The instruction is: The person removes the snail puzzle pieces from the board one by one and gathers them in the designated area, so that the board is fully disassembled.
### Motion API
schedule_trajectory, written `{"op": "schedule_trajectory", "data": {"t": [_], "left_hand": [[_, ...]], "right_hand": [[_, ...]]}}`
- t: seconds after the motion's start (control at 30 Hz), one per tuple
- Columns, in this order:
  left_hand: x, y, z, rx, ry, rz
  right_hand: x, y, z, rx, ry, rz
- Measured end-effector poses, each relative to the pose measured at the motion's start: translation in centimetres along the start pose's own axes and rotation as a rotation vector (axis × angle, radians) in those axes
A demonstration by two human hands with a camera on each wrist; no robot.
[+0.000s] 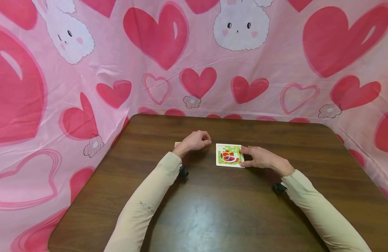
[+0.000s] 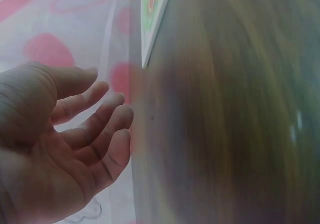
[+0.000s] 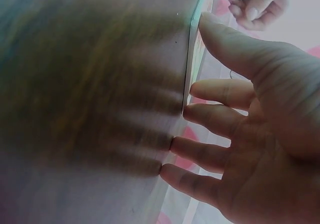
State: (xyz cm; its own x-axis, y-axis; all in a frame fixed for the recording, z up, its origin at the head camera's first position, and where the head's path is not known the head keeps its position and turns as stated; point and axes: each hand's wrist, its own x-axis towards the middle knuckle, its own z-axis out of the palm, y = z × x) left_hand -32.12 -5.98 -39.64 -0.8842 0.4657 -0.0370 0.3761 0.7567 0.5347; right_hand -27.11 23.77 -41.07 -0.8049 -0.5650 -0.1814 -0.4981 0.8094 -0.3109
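Note:
A square, white-rimmed picture board (image 1: 217, 155), which looks like a children's puzzle, lies flat on the table. Its green picture has a red, yellow and blue spiral shape, like a snail. My right hand (image 1: 260, 157) touches the board's right side with thumb and forefinger spread. In the right wrist view its fingers (image 3: 205, 154) are nearly straight, some tips resting on the tabletop. Left of the board and apart from it is my left hand (image 1: 195, 140), with loosely curled fingers (image 2: 100, 129) and nothing in them. Behind the left wrist peeks a small green and pink corner (image 1: 176, 144), mostly hidden.
The brown wooden table (image 1: 200, 206) has rounded corners. Pink cloth (image 1: 168, 84) with hearts and rabbits hangs behind it and along its sides. Black wrist devices (image 1: 183, 172) sit under both cuffs.

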Motion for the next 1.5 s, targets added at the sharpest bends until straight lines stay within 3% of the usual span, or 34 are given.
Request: {"op": "schedule_trajectory", "data": {"t": [0.3, 0.63, 1.2, 1.5], "left_hand": [[0.7, 1.7, 1.5, -0.001, -0.043, 0.036], [1.6, 3.7, 2.8, 0.09, -0.041, 0.042], [2.6, 4.9, 4.5, 0.168, -0.153, 0.006], [2.9, 5.5, 4.8, 0.253, -0.16, 0.001]], "right_hand": [[0.1, -0.1, 0.2, 0.009, -0.011, 0.011], [0.1, 0.0, 0.1, 0.017, -0.005, 0.015], [0.1, 0.2, 0.2, 0.012, -0.001, -0.003], [0.1, 0.1, 0.2, 0.028, -0.012, 0.008]]}}
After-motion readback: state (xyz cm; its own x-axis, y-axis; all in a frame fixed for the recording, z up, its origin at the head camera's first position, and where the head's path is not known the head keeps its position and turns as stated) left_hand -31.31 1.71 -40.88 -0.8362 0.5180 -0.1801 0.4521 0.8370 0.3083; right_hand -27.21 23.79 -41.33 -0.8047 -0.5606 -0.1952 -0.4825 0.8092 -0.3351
